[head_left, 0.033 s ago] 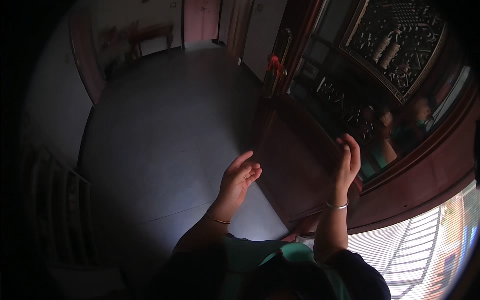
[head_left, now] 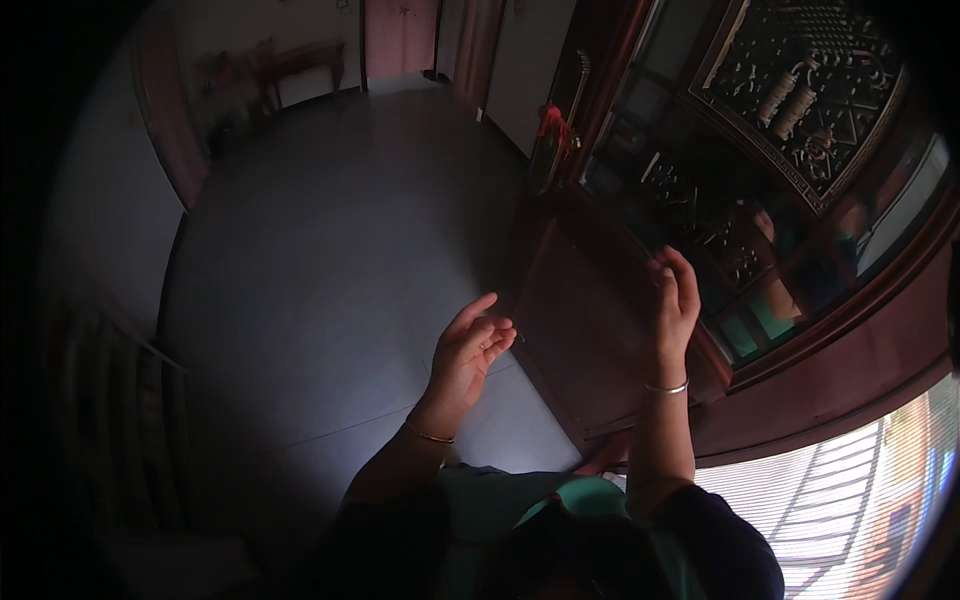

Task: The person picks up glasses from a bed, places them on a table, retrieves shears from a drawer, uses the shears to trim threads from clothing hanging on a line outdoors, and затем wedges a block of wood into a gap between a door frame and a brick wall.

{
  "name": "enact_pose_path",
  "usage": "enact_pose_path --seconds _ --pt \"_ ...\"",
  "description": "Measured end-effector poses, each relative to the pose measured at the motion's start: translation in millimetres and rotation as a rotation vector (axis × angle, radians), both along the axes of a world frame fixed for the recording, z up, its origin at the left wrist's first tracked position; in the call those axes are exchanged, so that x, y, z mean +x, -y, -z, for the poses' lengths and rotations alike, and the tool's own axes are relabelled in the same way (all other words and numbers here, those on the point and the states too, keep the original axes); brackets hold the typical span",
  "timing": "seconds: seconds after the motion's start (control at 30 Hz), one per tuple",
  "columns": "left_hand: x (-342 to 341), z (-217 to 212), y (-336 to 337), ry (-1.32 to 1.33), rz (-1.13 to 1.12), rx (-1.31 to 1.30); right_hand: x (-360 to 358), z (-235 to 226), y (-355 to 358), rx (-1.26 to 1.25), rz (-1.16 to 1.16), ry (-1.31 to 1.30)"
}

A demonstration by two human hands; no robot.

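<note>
My left hand (head_left: 468, 352) is raised above the grey floor with its thumb and fingers apart, and nothing shows in it. A thin bracelet sits on its wrist. Farther right, my right hand (head_left: 677, 300) is held up with loosely bent fingers and no visible object in it; a silver bangle (head_left: 667, 388) circles that wrist. Behind the right hand stands a dark red door (head_left: 600, 330) with a glass upper part. Whether that hand touches the door I cannot tell. A red ribbon or cloth (head_left: 553, 122) hangs on the door's long handle, away from both hands.
An ornate metal panel (head_left: 810, 90) shows in the door's glass, along with reflections. Grey floor (head_left: 330, 250) stretches to a pink door (head_left: 401, 40) at the back. A wooden table (head_left: 295, 65) stands by the far wall. At left is a dim railing (head_left: 125, 400); lower right is bright daylight.
Both hands have shifted a little up and left in the picture, the right one more. The door's glass part sits slightly farther right.
</note>
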State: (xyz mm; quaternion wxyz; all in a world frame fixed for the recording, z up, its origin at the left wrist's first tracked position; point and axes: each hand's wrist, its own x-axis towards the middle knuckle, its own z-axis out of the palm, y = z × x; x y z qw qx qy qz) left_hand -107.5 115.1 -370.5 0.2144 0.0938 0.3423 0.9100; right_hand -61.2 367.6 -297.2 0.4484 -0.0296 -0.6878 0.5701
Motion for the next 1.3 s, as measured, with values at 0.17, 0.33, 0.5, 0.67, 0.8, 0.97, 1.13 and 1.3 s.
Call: enact_pose_path --seconds 0.17,0.33,0.5,0.67,0.8,0.97,1.13,1.3 --pt "-125.7 -4.1 39.5 0.018 -0.097 -0.107 -224.0 130.4 -22.7 -0.214 -0.172 0.364" --pt "-269.3 22.2 46.5 0.003 -0.181 -0.006 -362.3 223.0 -89.0 -0.347 -0.126 0.615" --pt "-444.4 33.1 48.8 0.013 -0.168 0.000 -480.3 228.2 -20.0 -0.512 -0.246 0.551" --pt "-609.3 5.8 33.3 0.014 -0.115 0.021 -630.3 155.8 59.1 -0.644 -0.584 0.545" --pt "-718.8 10.2 34.4 0.028 -0.122 0.043 -751.1 132.0 57.2 -0.586 -0.656 0.450" --pt "-874.3 29.9 60.1 0.082 -0.244 0.031 -913.9 114.3 94.0 -0.663 -0.882 0.430" --pt "-1064.6 27.0 94.5 0.084 -0.255 0.021 -1097.5 100.8 124.1 -0.646 -0.983 0.453" --pt "-1232.7 9.8 87.3 0.083 -0.202 -0.036 -1237.5 94.4 114.0 -0.685 -0.952 0.444"
